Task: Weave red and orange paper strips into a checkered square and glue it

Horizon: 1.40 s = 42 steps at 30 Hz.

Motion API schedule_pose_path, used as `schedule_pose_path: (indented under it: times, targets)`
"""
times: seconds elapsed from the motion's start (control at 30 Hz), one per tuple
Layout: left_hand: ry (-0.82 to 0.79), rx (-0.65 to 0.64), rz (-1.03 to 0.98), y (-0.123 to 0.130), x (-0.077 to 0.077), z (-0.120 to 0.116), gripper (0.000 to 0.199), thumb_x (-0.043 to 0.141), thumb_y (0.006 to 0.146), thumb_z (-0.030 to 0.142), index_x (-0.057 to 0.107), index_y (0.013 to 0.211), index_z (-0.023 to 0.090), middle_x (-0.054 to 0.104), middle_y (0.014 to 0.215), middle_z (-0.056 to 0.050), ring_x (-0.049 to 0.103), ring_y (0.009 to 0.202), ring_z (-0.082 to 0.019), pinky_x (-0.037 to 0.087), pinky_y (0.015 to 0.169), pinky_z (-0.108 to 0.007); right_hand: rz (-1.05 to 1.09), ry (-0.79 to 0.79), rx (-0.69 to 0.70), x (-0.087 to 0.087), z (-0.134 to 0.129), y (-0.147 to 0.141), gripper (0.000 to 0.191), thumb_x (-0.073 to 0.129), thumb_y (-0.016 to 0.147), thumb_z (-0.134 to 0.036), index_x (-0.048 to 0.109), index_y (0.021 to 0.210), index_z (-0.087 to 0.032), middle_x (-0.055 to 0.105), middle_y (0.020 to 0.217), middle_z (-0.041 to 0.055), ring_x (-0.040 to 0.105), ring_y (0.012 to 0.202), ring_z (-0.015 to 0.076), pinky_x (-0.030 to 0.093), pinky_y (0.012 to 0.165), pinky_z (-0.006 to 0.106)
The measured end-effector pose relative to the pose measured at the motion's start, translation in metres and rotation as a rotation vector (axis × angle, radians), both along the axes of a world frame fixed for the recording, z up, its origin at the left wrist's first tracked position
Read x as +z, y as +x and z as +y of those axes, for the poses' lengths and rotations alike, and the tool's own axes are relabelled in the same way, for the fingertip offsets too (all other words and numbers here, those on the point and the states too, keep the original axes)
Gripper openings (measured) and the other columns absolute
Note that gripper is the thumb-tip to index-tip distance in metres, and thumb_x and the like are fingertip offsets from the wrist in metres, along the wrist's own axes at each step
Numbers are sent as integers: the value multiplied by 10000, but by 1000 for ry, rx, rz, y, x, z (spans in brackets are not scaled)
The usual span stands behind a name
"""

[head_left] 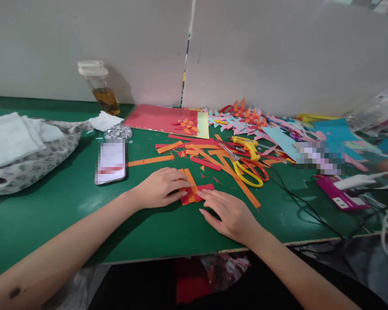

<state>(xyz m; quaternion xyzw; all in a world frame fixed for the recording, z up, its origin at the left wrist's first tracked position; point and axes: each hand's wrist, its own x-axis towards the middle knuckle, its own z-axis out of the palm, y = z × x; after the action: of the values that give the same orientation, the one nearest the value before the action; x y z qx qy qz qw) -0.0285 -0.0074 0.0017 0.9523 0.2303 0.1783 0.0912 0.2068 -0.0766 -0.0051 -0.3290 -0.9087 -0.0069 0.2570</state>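
Note:
A small woven paper piece of crossing orange and red strips lies flat on the green table. My left hand holds it at its left side, fingers over the strips and thumb at the lower part. From the right, my right hand touches the red strip end with its fingertips, its thumb held apart below. Behind the hands are loose orange paper strips, a red strip and scissors with yellow and red handles.
A phone lies left of my hands, near a clear cup of brown liquid. Finished woven paper fish rest on a red sheet. Rightward are a yellow glue gun, its cable, and a magenta power strip.

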Motion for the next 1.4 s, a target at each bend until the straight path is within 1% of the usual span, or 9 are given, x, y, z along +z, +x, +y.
schedule_pose_path:
  times: [0.1,0.17,0.33,0.5,0.83,1.0,1.1,1.23,1.4]
  targets:
    - [16,38,-47,1,2,-3,278,473,837,413,626,919,196,644,879,-54,588,800,-168,449,737,-302,9,7,-42,0,3,-1,205,516,835,-172,514,1040,-170,661,1012,99,607,1001,204,529,834,356]
    - [25,20,-48,2,2,-5,323,518,785,474,624,886,186,639,843,-53,585,765,-171,452,694,-297,10,-5,-62,-1,6,-3,215,524,836,-182,513,1050,-160,665,985,97,620,961,203,537,802,346]
    - [61,-49,-69,1,-3,-8,306,493,815,408,637,971,187,676,870,-62,615,824,-180,480,728,-301,33,-3,-24,-4,13,-6,198,475,856,-136,524,1046,-161,676,965,77,633,914,175,532,795,325]
    - [120,-116,-106,0,-3,-9,249,469,841,320,657,949,196,698,849,-52,638,829,-169,499,731,-284,20,5,11,-4,15,-6,181,454,854,-101,537,1006,-151,684,941,72,639,887,165,533,781,322]
    - [164,-157,-85,-2,-6,-7,269,416,876,292,666,941,214,696,897,-60,644,857,-162,511,735,-262,29,25,51,-2,16,-9,157,430,854,-86,534,950,-154,684,878,71,647,828,162,542,733,314]
    - [116,-155,-97,-3,-2,-8,252,455,854,321,662,941,208,704,897,-59,647,867,-173,512,749,-284,46,1,24,-3,15,-9,115,489,835,-127,533,936,-158,681,845,63,648,813,166,536,742,311]
    - [47,-133,-124,-4,2,-6,281,473,830,347,644,999,201,696,951,-59,641,898,-177,513,780,-302,73,-80,-32,-2,13,-11,155,525,826,-213,524,977,-179,671,889,64,639,859,174,531,765,325]
    - [-5,-65,-124,-7,3,0,358,432,839,270,552,1169,203,622,1153,-69,570,1070,-197,465,911,-370,112,-238,-84,1,13,-18,261,533,815,-283,491,1058,-195,644,1013,87,625,927,189,531,778,341]
    - [-32,88,-31,-6,-5,5,427,354,889,244,412,1309,194,518,1299,-70,445,1224,-198,372,1013,-405,108,-245,-40,2,17,-25,255,509,833,-266,484,1079,-203,644,1052,84,614,976,187,516,823,340]
